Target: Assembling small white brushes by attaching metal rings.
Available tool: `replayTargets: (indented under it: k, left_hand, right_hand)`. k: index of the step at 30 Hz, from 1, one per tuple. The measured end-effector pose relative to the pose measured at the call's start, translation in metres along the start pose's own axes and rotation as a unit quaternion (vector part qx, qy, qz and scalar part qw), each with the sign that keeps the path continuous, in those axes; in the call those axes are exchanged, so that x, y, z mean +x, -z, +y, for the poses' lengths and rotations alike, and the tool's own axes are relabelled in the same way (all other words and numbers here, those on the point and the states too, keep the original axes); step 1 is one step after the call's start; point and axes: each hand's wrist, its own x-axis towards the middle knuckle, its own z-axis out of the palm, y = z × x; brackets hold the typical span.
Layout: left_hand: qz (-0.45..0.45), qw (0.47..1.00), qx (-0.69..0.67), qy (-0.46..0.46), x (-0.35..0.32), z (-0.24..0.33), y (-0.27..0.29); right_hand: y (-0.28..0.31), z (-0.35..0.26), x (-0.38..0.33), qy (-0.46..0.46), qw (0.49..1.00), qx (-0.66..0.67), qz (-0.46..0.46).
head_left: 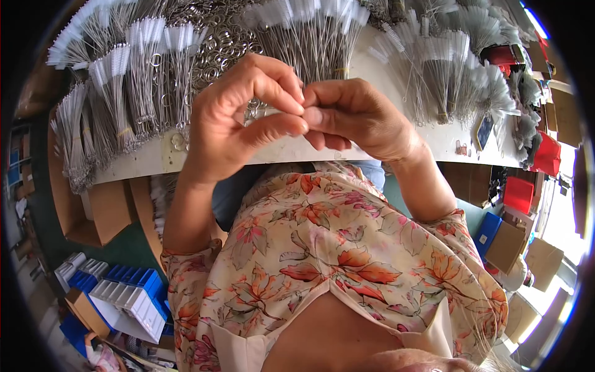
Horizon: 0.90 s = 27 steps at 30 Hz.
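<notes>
My two hands meet above the near edge of the table, fingertips almost touching. My left hand (238, 115) has thumb and forefinger brought close together at the tips, with a rounded gap behind them. My right hand (365, 118) is closed in a pinch, its thumb pressed against the curled fingers. Whatever sits between the fingertips is too small or hidden to make out. Beyond my left hand lies a heap of shiny metal rings (211, 46). Behind my right hand, a bundle of thin wire brushes (319, 53) with white bristles is spread out.
More bundled brushes (145, 74) crowd the left side of the white table (396, 136). Others (443, 68) lie at the right. Below the table stand a cardboard box (102, 214) and blue and white bins (133, 301) at the left. A red box (519, 193) is at the right.
</notes>
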Motion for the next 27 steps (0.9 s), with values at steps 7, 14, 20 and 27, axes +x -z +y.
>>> replayTargets:
  k: [7,14,20,27]
  left_hand:
    - [0.060,0.967,0.233,0.083,-0.043,0.001,-0.011]
    - [0.098,0.831,0.469,0.282,-0.122,-0.021,0.001]
    - [0.231,0.936,0.075,0.255,-0.102,-0.010,-0.004]
    - [0.095,0.974,0.068,0.196,-0.053,0.028,0.031]
  right_hand:
    - [0.035,0.052,-0.057,-0.051,0.968,-0.235,0.067]
    - [0.046,0.093,-0.079,-0.050,0.873,-0.447,0.191]
    - [-0.036,0.068,0.010,0.202,0.901,-0.370,0.101]
    - [-0.032,0.044,0.031,0.199,0.949,-0.244,0.031]
